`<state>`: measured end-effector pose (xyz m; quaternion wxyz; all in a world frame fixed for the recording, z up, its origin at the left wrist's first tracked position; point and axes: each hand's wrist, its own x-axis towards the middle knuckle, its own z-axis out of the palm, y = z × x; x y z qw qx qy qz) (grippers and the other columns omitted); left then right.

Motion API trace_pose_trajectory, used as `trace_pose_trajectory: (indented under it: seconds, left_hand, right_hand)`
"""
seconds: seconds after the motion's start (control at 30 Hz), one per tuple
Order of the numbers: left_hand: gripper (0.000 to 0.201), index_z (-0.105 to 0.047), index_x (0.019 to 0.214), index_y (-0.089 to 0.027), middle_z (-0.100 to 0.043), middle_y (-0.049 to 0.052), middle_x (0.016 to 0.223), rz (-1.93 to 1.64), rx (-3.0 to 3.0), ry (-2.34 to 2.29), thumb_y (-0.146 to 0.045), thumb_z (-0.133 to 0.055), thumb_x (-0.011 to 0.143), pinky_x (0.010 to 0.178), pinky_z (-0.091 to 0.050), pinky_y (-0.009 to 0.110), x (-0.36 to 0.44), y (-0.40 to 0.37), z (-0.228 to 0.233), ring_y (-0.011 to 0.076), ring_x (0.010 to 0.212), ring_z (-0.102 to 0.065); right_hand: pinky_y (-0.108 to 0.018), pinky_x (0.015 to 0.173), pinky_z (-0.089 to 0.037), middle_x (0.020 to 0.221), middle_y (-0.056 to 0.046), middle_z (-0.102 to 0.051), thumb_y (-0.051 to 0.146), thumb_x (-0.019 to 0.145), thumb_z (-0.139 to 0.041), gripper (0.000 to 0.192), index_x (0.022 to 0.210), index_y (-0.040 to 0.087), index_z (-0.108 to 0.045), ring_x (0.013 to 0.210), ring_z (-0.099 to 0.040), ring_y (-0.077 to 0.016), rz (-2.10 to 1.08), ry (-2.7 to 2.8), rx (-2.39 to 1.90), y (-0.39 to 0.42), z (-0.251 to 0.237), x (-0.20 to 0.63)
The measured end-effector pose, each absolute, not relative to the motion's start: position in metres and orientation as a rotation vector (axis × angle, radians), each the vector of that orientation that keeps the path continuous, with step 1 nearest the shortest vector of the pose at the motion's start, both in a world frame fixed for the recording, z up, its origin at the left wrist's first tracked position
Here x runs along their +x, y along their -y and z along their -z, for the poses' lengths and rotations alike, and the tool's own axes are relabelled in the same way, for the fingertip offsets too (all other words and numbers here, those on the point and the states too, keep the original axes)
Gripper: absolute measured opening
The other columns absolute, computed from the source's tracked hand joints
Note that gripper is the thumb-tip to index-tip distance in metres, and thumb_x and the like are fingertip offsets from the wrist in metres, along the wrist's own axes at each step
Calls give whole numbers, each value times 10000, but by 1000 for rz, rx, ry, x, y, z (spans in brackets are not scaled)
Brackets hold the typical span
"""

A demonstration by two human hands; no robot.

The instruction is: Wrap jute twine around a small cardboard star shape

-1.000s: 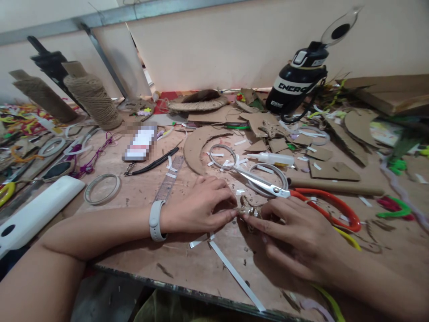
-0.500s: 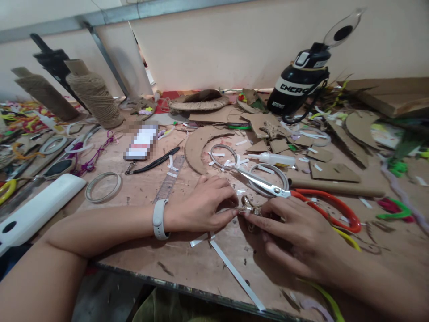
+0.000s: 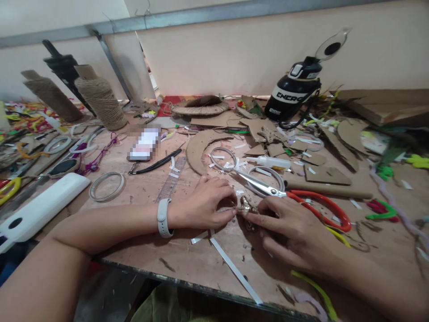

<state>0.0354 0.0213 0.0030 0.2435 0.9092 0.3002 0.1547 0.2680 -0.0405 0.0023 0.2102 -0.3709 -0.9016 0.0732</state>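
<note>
Both hands meet over the table around a small brown, twine-like piece with shiny spots; its exact kind I cannot make out. My left hand pinches its left end between thumb and fingertips, a grey band on the wrist. From the right, my right hand grips the same piece, index finger extended along it and the other fingers curled. Just behind my right hand lie scissors with red handles, blades pointing left. A thin white strip runs along the table in front of my left hand.
Behind the hands are cardboard scraps, a curved cardboard piece, rings, a glue bottle and a clear ruler. Twine spools and a black bottle stand at the back. A phone lies left of centre.
The camera view has shifted slightly, so the background sits a little differently. Both hands keep hold of the small brown piece with hardly any visible movement.
</note>
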Motion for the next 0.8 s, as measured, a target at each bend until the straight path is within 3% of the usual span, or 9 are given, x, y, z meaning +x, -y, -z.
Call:
trace_pose_trajectory:
  seconds: [0.13, 0.27, 0.8]
  left_hand:
    - [247, -621, 1086, -196, -693, 50, 1044, -453, 2538, -743, -352, -633, 895, 973, -360, 392, 31, -20, -4, 212, 1035, -609]
    - [154, -645, 1017, -200, -691, 52, 1057, -402, 2678, -704, -312, -567, 945, 968, -334, 388, 30, -18, -5, 206, 1034, -614]
    - [200, -654, 1032, -215, -712, 38, 1038, -449, 2822, -642, -310, -481, 998, 969, -288, 376, 29, -19, 2, 193, 1018, -600]
  right_hand:
    - [-320, 656, -467, 887, -85, -644, 189, 907, -498, 306, 1105, 224, -728, 758, -571, -187, -214, 2503, -1005, 40, -4, 269]
    - [-324, 650, -470, 899, -82, -651, 193, 908, -507, 272, 1073, 222, -721, 751, -579, -186, -202, 2497, -973, 39, -5, 270]
    - [-327, 652, -483, 913, -75, -661, 181, 885, -543, 318, 1155, 243, -699, 759, -602, -190, -180, 2516, -973, 37, -3, 271]
